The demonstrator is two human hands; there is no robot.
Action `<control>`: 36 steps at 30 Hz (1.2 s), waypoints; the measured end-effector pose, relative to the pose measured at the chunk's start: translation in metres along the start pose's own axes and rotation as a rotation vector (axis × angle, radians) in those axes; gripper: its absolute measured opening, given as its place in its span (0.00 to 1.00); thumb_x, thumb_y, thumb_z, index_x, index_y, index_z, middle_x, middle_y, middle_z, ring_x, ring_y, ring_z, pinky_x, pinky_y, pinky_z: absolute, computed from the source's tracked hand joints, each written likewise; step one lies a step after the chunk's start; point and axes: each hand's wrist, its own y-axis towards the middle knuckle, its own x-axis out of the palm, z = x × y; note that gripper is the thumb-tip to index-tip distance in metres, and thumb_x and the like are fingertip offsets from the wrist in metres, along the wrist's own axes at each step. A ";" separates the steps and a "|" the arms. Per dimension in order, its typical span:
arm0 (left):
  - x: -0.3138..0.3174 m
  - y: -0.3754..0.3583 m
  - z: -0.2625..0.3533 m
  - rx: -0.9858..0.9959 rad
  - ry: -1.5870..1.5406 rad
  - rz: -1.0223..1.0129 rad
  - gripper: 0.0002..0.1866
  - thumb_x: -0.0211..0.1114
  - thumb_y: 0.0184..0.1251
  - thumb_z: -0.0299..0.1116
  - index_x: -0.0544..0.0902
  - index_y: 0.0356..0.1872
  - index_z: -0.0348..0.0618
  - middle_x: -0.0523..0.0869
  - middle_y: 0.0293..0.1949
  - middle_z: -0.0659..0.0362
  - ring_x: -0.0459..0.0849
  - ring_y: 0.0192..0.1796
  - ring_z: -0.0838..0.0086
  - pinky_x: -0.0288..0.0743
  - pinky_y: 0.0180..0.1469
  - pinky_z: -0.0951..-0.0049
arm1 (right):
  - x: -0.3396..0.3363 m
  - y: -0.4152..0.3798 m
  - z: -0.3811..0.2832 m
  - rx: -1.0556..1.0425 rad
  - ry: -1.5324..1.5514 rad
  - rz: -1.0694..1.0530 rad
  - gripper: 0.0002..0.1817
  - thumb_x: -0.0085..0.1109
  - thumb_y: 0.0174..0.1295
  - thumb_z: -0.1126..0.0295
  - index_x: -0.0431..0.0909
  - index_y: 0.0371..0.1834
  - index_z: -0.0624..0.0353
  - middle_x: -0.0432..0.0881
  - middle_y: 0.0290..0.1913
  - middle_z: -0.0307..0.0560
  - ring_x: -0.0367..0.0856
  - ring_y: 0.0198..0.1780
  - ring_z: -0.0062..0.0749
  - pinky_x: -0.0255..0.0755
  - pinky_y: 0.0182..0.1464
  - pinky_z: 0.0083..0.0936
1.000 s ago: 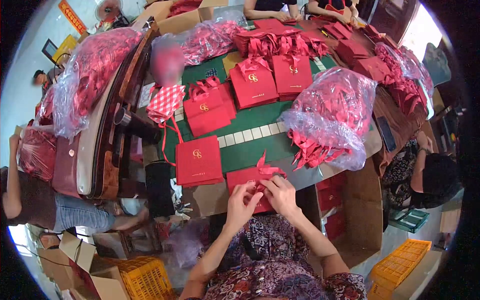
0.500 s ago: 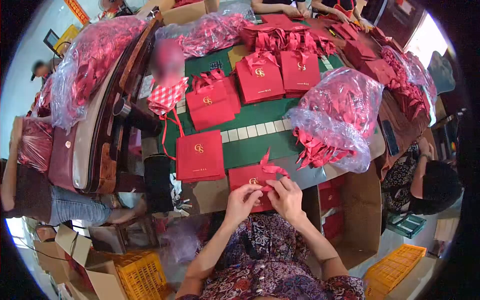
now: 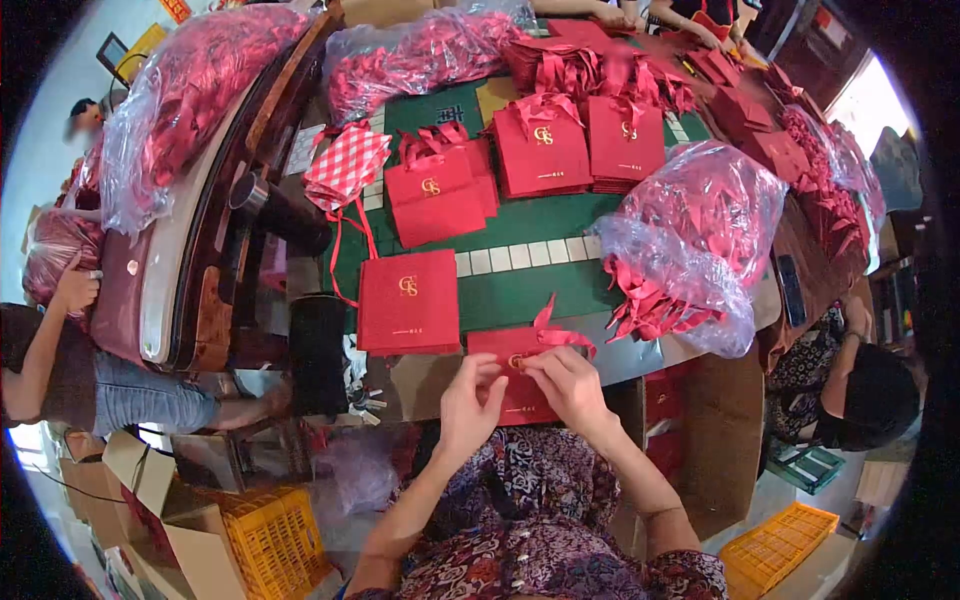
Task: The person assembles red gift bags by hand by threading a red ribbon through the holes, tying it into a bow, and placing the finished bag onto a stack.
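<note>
A red paper gift bag [image 3: 517, 402] with gold lettering lies flat at the table's near edge, in front of my body. Its red ribbon [image 3: 552, 338] loops up over the bag's top and runs to my right hand [image 3: 572, 392], whose thumb and fingers are pinched together on it. The pinched bit itself is hidden by the fingers. Over the bag's left side is my left hand [image 3: 468, 402], thumb and fingers apart and holding nothing. Just left of that hand sits a neat stack of red gift bags [image 3: 408, 305].
More red bags [image 3: 540, 150] stand in stacks across the green mat [image 3: 530, 285]. A clear plastic sack of ribbons [image 3: 700, 240] bulges on the right. A dark tumbler [image 3: 275, 212] and a checked cloth [image 3: 346, 165] are at left. An open carton [image 3: 715, 440] stands below right. Other people sit around.
My left hand has come off the ribbon and moved slightly left, its fingers spreading. My right hand stays pinched above the bag. The view has shifted a little.
</note>
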 end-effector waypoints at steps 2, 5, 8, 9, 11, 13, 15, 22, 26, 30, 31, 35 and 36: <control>-0.003 -0.007 -0.014 0.250 0.442 0.175 0.22 0.70 0.63 0.27 0.76 0.57 0.37 0.80 0.50 0.49 0.81 0.51 0.59 0.78 0.52 0.65 | -0.003 0.003 -0.001 0.019 -0.013 -0.005 0.10 0.69 0.56 0.78 0.85 0.42 0.60 0.84 0.37 0.49 0.84 0.39 0.46 0.78 0.41 0.37; 0.003 -0.017 -0.024 0.169 0.305 0.122 0.28 0.71 0.59 0.26 0.71 0.61 0.35 0.72 0.56 0.41 0.72 0.60 0.44 0.67 0.65 0.52 | 0.003 0.005 0.008 0.041 -0.055 0.040 0.09 0.67 0.58 0.78 0.83 0.42 0.61 0.81 0.36 0.51 0.82 0.40 0.49 0.78 0.41 0.39; 0.014 -0.020 -0.020 0.085 0.206 -0.001 0.29 0.71 0.58 0.24 0.71 0.61 0.35 0.72 0.55 0.41 0.73 0.59 0.44 0.70 0.63 0.55 | 0.007 0.003 0.013 0.086 -0.161 0.000 0.07 0.67 0.59 0.76 0.81 0.40 0.60 0.80 0.36 0.50 0.82 0.39 0.49 0.77 0.41 0.40; 0.016 -0.020 -0.017 0.131 0.230 -0.020 0.29 0.71 0.59 0.25 0.71 0.61 0.35 0.72 0.55 0.41 0.74 0.59 0.44 0.71 0.61 0.55 | 0.007 0.000 0.015 0.133 -0.163 -0.028 0.07 0.66 0.60 0.75 0.78 0.39 0.60 0.79 0.36 0.51 0.81 0.39 0.50 0.77 0.40 0.41; 0.018 -0.016 -0.010 0.145 0.273 -0.014 0.28 0.71 0.59 0.26 0.71 0.61 0.36 0.72 0.55 0.42 0.74 0.59 0.44 0.72 0.61 0.55 | 0.003 -0.002 0.017 0.130 -0.161 -0.019 0.07 0.65 0.61 0.75 0.77 0.39 0.60 0.79 0.36 0.51 0.81 0.39 0.50 0.76 0.40 0.42; 0.018 -0.005 -0.007 0.187 0.385 0.003 0.27 0.70 0.61 0.28 0.71 0.61 0.36 0.72 0.56 0.42 0.75 0.58 0.44 0.73 0.59 0.53 | -0.001 -0.002 0.016 0.135 -0.155 -0.016 0.06 0.64 0.61 0.76 0.77 0.39 0.60 0.78 0.36 0.52 0.80 0.39 0.51 0.76 0.41 0.42; 0.018 0.010 -0.006 0.286 0.434 0.069 0.29 0.70 0.61 0.28 0.70 0.64 0.36 0.73 0.56 0.43 0.75 0.58 0.45 0.74 0.59 0.53 | -0.003 -0.003 0.015 0.139 -0.150 -0.019 0.06 0.64 0.61 0.76 0.77 0.40 0.60 0.78 0.36 0.52 0.80 0.39 0.51 0.76 0.41 0.42; 0.014 0.035 -0.008 0.296 0.534 -0.066 0.30 0.74 0.56 0.30 0.75 0.62 0.38 0.74 0.57 0.47 0.75 0.57 0.47 0.75 0.59 0.55 | 0.001 0.000 0.015 0.157 -0.141 -0.039 0.07 0.64 0.60 0.76 0.77 0.40 0.59 0.78 0.35 0.53 0.80 0.38 0.52 0.76 0.40 0.43; 0.015 0.035 -0.007 0.336 0.474 -0.068 0.29 0.77 0.51 0.27 0.76 0.56 0.39 0.74 0.54 0.47 0.76 0.56 0.48 0.76 0.57 0.56 | 0.008 -0.004 0.017 0.172 -0.118 -0.049 0.08 0.65 0.58 0.78 0.78 0.39 0.61 0.80 0.35 0.51 0.81 0.38 0.49 0.76 0.40 0.40; 0.015 0.037 0.000 0.328 0.409 -0.101 0.26 0.76 0.51 0.24 0.75 0.51 0.40 0.74 0.50 0.46 0.79 0.53 0.46 0.78 0.52 0.55 | 0.010 -0.002 0.016 0.166 -0.096 -0.045 0.08 0.66 0.55 0.79 0.77 0.38 0.62 0.81 0.35 0.53 0.82 0.36 0.49 0.77 0.39 0.40; 0.015 0.037 0.000 0.305 0.387 -0.126 0.24 0.75 0.52 0.24 0.75 0.50 0.40 0.74 0.49 0.46 0.80 0.51 0.45 0.79 0.50 0.54 | 0.010 -0.002 0.016 0.182 -0.071 -0.041 0.08 0.66 0.55 0.78 0.77 0.37 0.63 0.81 0.34 0.53 0.83 0.36 0.50 0.77 0.38 0.40; 0.016 0.037 0.000 0.313 0.380 -0.125 0.20 0.72 0.56 0.23 0.75 0.48 0.40 0.74 0.49 0.47 0.82 0.47 0.46 0.79 0.46 0.54 | 0.004 -0.001 0.011 0.236 -0.037 -0.045 0.08 0.66 0.54 0.78 0.77 0.36 0.64 0.81 0.32 0.55 0.83 0.35 0.51 0.77 0.38 0.40; 0.016 0.037 0.001 0.332 0.400 -0.125 0.18 0.70 0.58 0.23 0.75 0.48 0.40 0.74 0.48 0.48 0.82 0.46 0.47 0.79 0.46 0.54 | 0.004 -0.001 0.011 0.253 -0.033 -0.053 0.08 0.66 0.54 0.78 0.77 0.35 0.64 0.81 0.32 0.55 0.83 0.35 0.51 0.77 0.38 0.40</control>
